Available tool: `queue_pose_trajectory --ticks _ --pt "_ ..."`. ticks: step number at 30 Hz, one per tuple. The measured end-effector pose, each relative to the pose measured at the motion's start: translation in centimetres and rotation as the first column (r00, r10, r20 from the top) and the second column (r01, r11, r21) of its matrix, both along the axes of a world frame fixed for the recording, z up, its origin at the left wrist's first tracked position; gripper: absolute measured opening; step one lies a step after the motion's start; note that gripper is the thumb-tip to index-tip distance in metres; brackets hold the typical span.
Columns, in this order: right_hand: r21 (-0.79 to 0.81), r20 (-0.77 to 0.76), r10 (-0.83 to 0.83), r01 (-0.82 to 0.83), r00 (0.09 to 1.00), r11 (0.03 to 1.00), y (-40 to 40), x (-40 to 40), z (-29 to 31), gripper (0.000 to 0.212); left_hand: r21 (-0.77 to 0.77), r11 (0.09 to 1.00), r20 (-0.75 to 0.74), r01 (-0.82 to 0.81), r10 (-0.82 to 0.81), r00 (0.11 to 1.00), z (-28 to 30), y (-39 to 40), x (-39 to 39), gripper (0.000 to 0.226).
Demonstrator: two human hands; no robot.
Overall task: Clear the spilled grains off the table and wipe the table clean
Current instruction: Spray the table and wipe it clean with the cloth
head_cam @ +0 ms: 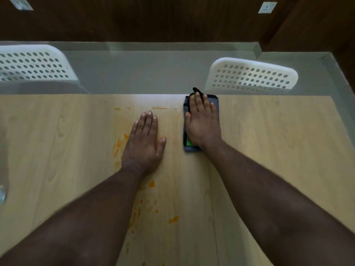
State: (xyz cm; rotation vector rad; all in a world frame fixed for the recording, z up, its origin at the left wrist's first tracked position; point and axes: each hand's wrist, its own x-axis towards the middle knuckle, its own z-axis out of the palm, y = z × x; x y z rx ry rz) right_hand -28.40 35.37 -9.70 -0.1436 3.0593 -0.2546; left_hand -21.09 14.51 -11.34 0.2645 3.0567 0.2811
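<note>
- On the tabletop (269, 141), right hand (202, 123) presses flat, fingers straight, on a folded grey cloth (216, 101) near the far edge.
- Left hand (144, 143) rests flat, holding nothing.
- Orange smears (173, 219) lie around the left arm.

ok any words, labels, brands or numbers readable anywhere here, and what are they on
None can be read.
The folded grey cloth under the right hand shows a green patch, but no lettering can be made out on it.
The two wall sockets carry no legible marks.
The white chairs and the table bear no text; the left hand lies flat on bare wood.
</note>
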Motion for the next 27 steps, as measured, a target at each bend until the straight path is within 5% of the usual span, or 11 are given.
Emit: queue_pose_trajectory --ticks 6,17,27 --pt "-0.022 0.032 0.207 -0.206 0.978 0.978 1.0 7.9 0.3 0.065 -0.004 1.0 0.003 0.01 -0.01 1.0 0.3 -0.1 0.0 0.077" --pt "-0.006 0.004 -0.012 0.012 1.0 1.0 -0.5 -1.8 0.2 0.065 -0.029 0.999 0.01 0.022 -0.022 1.0 0.0 0.0 -0.2 0.077" --pt "0.009 0.033 0.288 -0.289 0.957 0.957 0.8 7.8 0.4 0.064 -0.003 1.0 0.011 0.029 -0.029 1.0 0.2 -0.2 -0.2 0.075"
